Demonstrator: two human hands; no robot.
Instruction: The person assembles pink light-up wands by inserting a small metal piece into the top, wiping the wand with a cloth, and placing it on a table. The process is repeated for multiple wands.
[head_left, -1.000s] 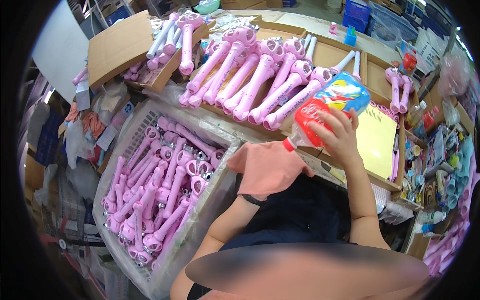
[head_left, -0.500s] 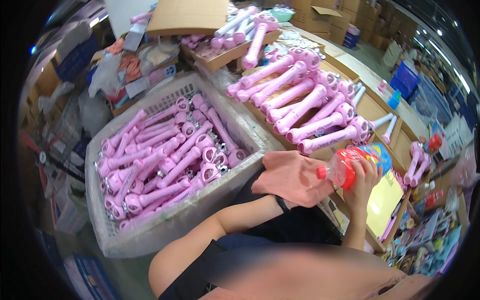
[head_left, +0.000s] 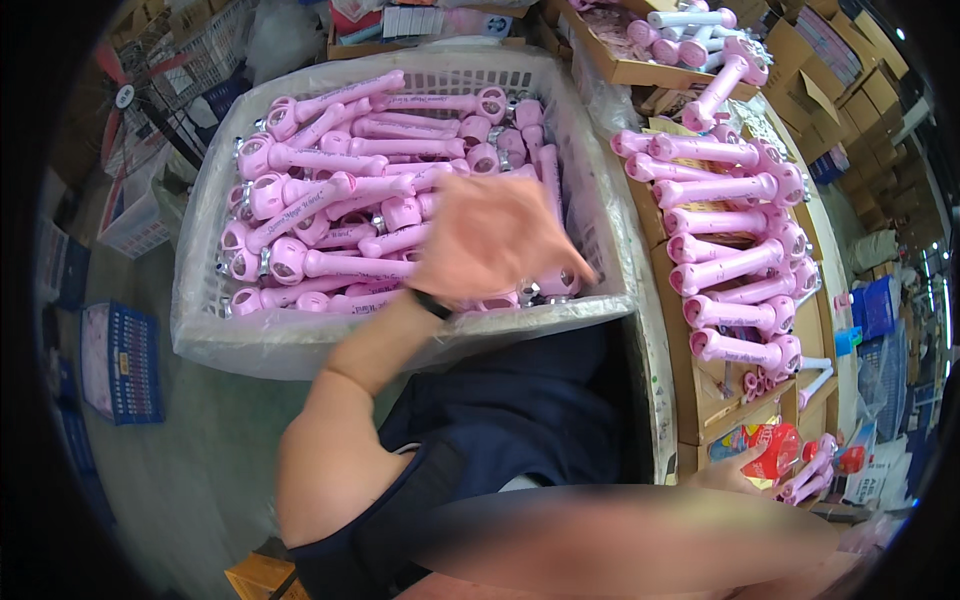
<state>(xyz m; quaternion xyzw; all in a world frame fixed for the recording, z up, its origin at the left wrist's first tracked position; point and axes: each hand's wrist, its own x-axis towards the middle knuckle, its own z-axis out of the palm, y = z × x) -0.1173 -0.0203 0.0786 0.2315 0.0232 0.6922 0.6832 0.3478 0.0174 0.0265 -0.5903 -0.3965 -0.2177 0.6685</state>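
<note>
A salmon-pink cloth [head_left: 490, 240] hangs spread over my left hand, above the near side of a plastic-lined basket [head_left: 400, 345]. The fingers are hidden by the cloth; a black band [head_left: 430, 303] circles the wrist. Under and around the cloth lie many pink toy wands [head_left: 330, 262], with clear round heads and silvery ends. At the lower right my right hand [head_left: 733, 474] is closed round a plastic bottle [head_left: 778, 452] with a red and blue label. The bottle lies tilted, level with the table edge. Part of that hand is cut off by the blurred area.
A row of pink wands [head_left: 735, 262] lies across cardboard trays [head_left: 715, 410] on the table to the right. More wand parts fill a carton [head_left: 610, 55] at the far right. A blue crate [head_left: 135, 365] stands on the floor at left, and a fan [head_left: 125, 97] behind it.
My view has turned to the right. My left hand has swung with the cloth from beside the table to over the basket. My right hand has lowered the bottle toward the table's near end.
</note>
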